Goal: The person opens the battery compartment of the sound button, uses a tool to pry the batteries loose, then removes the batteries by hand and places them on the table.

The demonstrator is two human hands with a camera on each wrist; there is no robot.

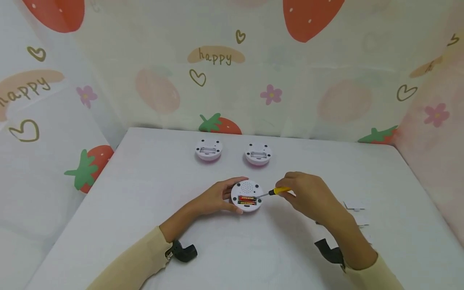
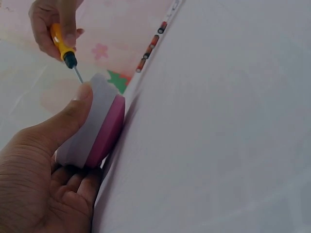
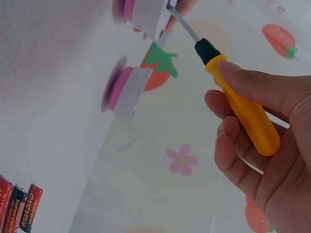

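Observation:
A round white device with a pink lower half (image 2: 95,128) is gripped at its left side by my left hand (image 1: 216,196), thumb at the near rim. Its perforated face (image 1: 247,186) points up, and red batteries (image 1: 247,200) sit in the uncovered compartment. My right hand (image 1: 312,197) holds a yellow-handled screwdriver (image 3: 249,119), fingers and thumb around the handle. The metal shaft slants down to the left, and its tip meets the right end of the battery compartment. Whether the tip touches a battery or the casing, I cannot tell.
Two similar devices, one left (image 1: 208,150) and one right (image 1: 258,154), lie behind with battery slots showing. White flat pieces (image 1: 357,206) lie right of my right forearm. Loose batteries (image 3: 19,206) lie on the table, hidden in the head view. Printed cloth (image 1: 232,92) stands around the table.

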